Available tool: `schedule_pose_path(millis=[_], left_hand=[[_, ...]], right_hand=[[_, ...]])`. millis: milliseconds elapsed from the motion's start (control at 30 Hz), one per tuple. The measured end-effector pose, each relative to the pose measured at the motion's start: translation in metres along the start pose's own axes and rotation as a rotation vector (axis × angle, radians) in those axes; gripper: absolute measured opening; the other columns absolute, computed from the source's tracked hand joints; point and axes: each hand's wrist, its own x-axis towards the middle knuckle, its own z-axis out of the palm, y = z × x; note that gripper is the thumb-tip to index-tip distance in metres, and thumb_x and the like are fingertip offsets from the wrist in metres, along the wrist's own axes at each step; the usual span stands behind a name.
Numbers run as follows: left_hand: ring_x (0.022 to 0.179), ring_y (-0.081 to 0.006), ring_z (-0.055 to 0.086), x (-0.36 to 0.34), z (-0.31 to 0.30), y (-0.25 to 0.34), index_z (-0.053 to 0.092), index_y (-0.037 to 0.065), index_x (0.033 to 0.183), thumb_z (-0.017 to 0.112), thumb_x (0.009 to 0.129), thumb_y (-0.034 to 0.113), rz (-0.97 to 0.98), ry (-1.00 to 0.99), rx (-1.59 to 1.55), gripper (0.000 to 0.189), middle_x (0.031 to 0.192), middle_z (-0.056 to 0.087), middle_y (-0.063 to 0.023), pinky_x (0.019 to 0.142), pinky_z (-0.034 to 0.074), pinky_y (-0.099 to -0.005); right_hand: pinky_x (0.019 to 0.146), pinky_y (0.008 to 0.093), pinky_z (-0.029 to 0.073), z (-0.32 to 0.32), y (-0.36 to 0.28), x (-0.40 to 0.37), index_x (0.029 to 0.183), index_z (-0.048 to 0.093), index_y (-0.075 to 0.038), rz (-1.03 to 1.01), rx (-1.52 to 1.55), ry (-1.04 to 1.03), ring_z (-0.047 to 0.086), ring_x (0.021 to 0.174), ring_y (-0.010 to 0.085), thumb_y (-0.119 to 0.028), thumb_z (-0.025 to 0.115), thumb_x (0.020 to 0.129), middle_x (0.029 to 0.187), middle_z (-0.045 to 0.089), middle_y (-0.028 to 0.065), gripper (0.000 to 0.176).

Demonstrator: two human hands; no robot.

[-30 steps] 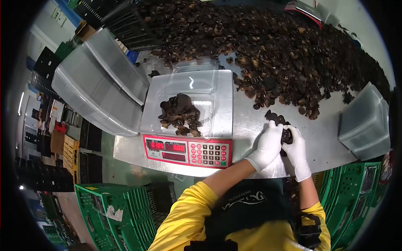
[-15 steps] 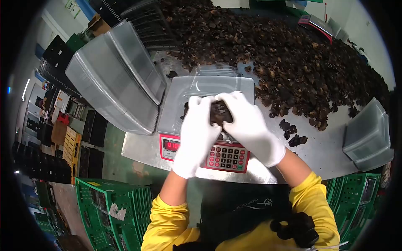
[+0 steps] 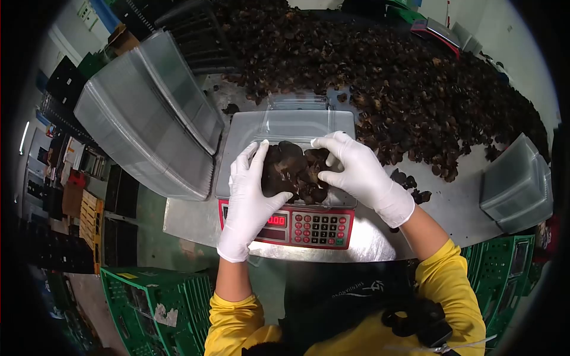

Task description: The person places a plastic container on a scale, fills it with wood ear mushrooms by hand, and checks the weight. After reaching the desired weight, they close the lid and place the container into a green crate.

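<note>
The mushrooms [image 3: 292, 169] sit in a dark mound in a clear tray [image 3: 297, 126], on the scale [image 3: 314, 228], between the person's two gloved hands. The left hand [image 3: 246, 199] is wide open and curved along the mound's left side, thumb spread away from the fingers near its lower edge. The right hand [image 3: 359, 172] is part open at the other side, its thumb against the mound and its fingers bent above; whether either hand grips a piece, I cannot tell. The left hand covers part of the scale's red front, leaving some lit digits and the keypad in view.

The scale stands on a metal table [image 3: 457, 204]. A few loose pieces [image 3: 404, 178] lie just beside the right wrist, and a large heap [image 3: 386, 77] spreads across the far side. Clear boxes [image 3: 142, 130] stand stacked left of the scale; another stack [image 3: 516, 187] is at the table's right end. Beyond the heap is a second scale [image 3: 436, 32]. Green crates [image 3: 154, 302] stand below the table on both sides.
</note>
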Motion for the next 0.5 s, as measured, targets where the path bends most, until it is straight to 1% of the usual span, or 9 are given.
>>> schedule_pose_path(millis=[67, 100, 167, 267, 333, 367, 400, 467, 500], left_hand=[[0.13, -0.0354, 0.038, -0.002, -0.001, -0.008, 0.04, 0.006, 0.143, 0.086, 0.058, 0.013, 0.025, -0.034, -0.061, 0.097, 0.14, 0.04, -0.0182, 0.111, 0.032, -0.043], [0.132, -0.0355, 0.037, -0.003, -0.002, -0.01, 0.04, 0.005, 0.143, 0.087, 0.057, 0.015, 0.026, -0.045, -0.11, 0.098, 0.141, 0.04, -0.0181, 0.111, 0.032, -0.0426], [0.132, -0.0352, 0.037, -0.003, -0.003, -0.012, 0.041, 0.005, 0.142, 0.088, 0.056, 0.016, 0.021, -0.034, -0.139, 0.099, 0.141, 0.04, -0.018, 0.111, 0.032, -0.0425], [0.132, -0.0346, 0.037, -0.005, 0.002, -0.007, 0.043, 0.004, 0.141, 0.089, 0.057, 0.018, -0.002, 0.014, -0.088, 0.096, 0.14, 0.042, -0.0183, 0.11, 0.034, -0.0423], [0.131, -0.0295, 0.042, -0.01, 0.002, -0.002, 0.046, 0.007, 0.14, 0.086, 0.063, 0.018, 0.008, 0.149, 0.028, 0.087, 0.142, 0.042, -0.0156, 0.11, 0.036, -0.0403], [0.13, -0.0298, 0.044, -0.013, 0.002, 0.0, 0.048, 0.006, 0.138, 0.084, 0.068, 0.016, 0.01, 0.194, -0.053, 0.08, 0.14, 0.044, -0.0152, 0.109, 0.037, -0.0397], [0.125, -0.0299, 0.048, -0.017, 0.001, 0.008, 0.053, 0.004, 0.133, 0.079, 0.072, 0.009, 0.02, 0.275, -0.09, 0.067, 0.135, 0.05, -0.0146, 0.107, 0.039, -0.0391], [0.119, -0.0288, 0.054, -0.03, 0.004, 0.02, 0.058, 0.002, 0.125, 0.073, 0.074, 0.002, 0.066, 0.356, -0.104, 0.053, 0.125, 0.058, -0.0135, 0.103, 0.042, -0.0382], [0.116, -0.0287, 0.056, -0.038, 0.007, 0.031, 0.059, 0.002, 0.122, 0.071, 0.074, 0.0, 0.104, 0.298, -0.165, 0.049, 0.121, 0.06, -0.0137, 0.101, 0.043, -0.0379]], right_hand=[[0.079, 0.0362, 0.05, 0.009, 0.008, -0.002, 0.11, 0.064, -0.006, -0.047, 0.105, 0.119, 0.062, 0.087, 0.0257, -0.013, 0.069, 0.076, 0.104, 0.062, 0.0075, 0.035], [0.079, 0.0362, 0.05, 0.013, 0.011, -0.001, 0.11, 0.064, -0.006, -0.045, 0.108, 0.117, 0.062, 0.087, 0.0257, -0.013, 0.069, 0.076, 0.104, 0.062, 0.0075, 0.035], [0.085, 0.0358, 0.045, 0.021, 0.017, -0.001, 0.1, 0.068, -0.009, -0.295, -0.305, 0.314, 0.062, 0.092, 0.0225, -0.012, 0.064, 0.08, 0.095, 0.066, 0.0043, 0.021], [0.088, 0.0356, 0.041, 0.032, 0.024, -0.003, 0.096, 0.07, -0.011, -0.342, -0.289, 0.202, 0.061, 0.095, 0.0205, -0.013, 0.061, 0.081, 0.094, 0.068, 0.0023, 0.017], [0.087, 0.0368, 0.042, 0.021, 0.021, -0.006, 0.096, 0.069, -0.01, -0.4, -0.258, 0.26, 0.061, 0.095, 0.0221, -0.011, 0.061, 0.081, 0.099, 0.069, 0.0035, 0.017], [0.088, 0.0369, 0.041, 0.01, 0.018, -0.012, 0.097, 0.069, -0.01, -0.372, -0.242, 0.339, 0.062, 0.095, 0.0224, -0.011, 0.062, 0.081, 0.099, 0.069, 0.0037, 0.018], [0.088, 0.0369, 0.041, 0.0, 0.018, -0.018, 0.097, 0.069, -0.009, -0.342, -0.224, 0.415, 0.062, 0.095, 0.0226, -0.01, 0.062, 0.08, 0.098, 0.069, 0.0039, 0.018], [0.091, 0.0356, 0.041, -0.018, 0.03, -0.037, 0.098, 0.069, -0.008, -0.255, -0.267, 0.427, 0.064, 0.096, 0.0241, -0.006, 0.065, 0.079, 0.1, 0.07, 0.0068, 0.02], [0.09, 0.0356, 0.043, -0.024, 0.04, -0.047, 0.098, 0.069, -0.006, -0.188, -0.268, 0.415, 0.064, 0.096, 0.0245, -0.005, 0.066, 0.078, 0.1, 0.069, 0.0076, 0.02]])
